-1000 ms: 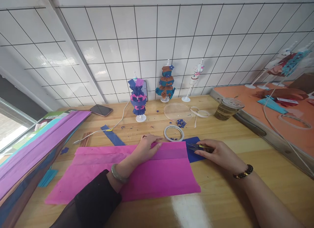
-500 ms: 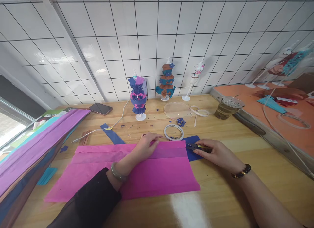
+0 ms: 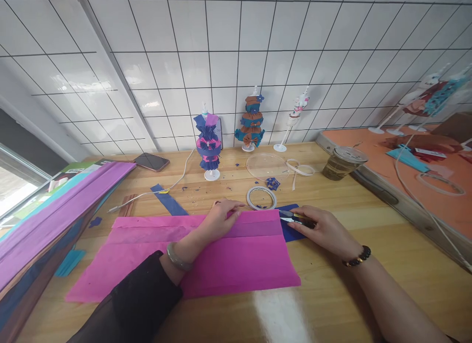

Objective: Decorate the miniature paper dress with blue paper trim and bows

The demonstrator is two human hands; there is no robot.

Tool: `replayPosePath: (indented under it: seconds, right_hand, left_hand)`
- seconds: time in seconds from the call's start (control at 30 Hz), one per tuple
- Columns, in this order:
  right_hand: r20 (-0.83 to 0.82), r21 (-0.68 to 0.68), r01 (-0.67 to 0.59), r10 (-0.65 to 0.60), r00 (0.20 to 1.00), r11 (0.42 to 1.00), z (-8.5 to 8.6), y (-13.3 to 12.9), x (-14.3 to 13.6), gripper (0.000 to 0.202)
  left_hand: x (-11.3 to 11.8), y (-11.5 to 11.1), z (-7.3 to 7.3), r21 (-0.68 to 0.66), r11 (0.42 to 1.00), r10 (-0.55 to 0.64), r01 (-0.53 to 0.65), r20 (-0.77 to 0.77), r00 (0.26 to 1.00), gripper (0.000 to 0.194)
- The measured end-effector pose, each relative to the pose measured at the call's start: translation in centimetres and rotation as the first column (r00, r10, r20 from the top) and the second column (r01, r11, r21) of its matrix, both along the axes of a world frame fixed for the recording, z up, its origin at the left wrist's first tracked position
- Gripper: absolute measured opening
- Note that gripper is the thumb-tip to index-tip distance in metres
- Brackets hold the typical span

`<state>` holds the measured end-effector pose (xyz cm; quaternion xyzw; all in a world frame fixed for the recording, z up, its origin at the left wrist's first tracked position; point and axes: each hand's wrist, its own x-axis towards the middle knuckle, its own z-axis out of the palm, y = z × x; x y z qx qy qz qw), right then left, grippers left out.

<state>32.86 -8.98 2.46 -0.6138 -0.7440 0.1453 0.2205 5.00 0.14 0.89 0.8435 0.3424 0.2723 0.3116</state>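
A wide sheet of bright pink crepe paper [image 3: 243,264] lies on the table with a folded strip along its far edge. My left hand [image 3: 221,220] rests on that strip, fingers stretched out and pressing the paper down. At the sheet's right end, my right hand [image 3: 317,224] is closed around dark scissors [image 3: 295,219] with a bit of yellow on them. Their blades point left, at the right end of the folded strip. Under the scissors lies a piece of dark blue paper [image 3: 293,234], partly hidden. A roll of double-sided tape [image 3: 261,199] sits just beyond the sheet.
Small mannequins in paper dresses, one blue and pink [image 3: 208,146], another brown and teal [image 3: 251,124], stand by the tiled wall. A lidded cup [image 3: 342,163] is at right. Purple paper [image 3: 73,200], a phone [image 3: 152,162] and a white cable [image 3: 147,198] lie left.
The scissors' blades appear slightly more parted, and my right hand has shifted a little left. My left hand keeps its place on the pink paper.
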Motion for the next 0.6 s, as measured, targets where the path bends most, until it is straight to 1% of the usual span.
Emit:
replayPosePath:
  seconds: [0.2,0.4,0.5,0.6]
  right_hand:
    - [0.009,0.077,-0.008,0.007,1.000,0.997,-0.2,0.1,0.1,0.034]
    - [0.030,0.081,-0.033,0.031,0.999,0.996,0.1,0.6,0.0,0.036]
    - [0.051,0.073,-0.052,0.048,0.998,0.996,0.5,0.8,0.0,0.036]
    - [0.083,0.046,-0.079,0.075,0.994,0.996,1.0,1.0,0.1,0.036]
  left_hand:
    - [0.0,0.0,0.0,0.008,1.000,0.004,-0.004,-0.026,1.000,0.029]
    - [0.0,0.1,0.1,0.051,0.998,-0.027,0.030,-0.069,0.997,0.030]
    - [0.0,0.0,0.2,0.097,0.994,-0.045,0.053,-0.083,0.996,0.029]
    - [0.0,-0.1,0.2,0.114,0.991,-0.060,0.070,-0.083,0.995,0.029]
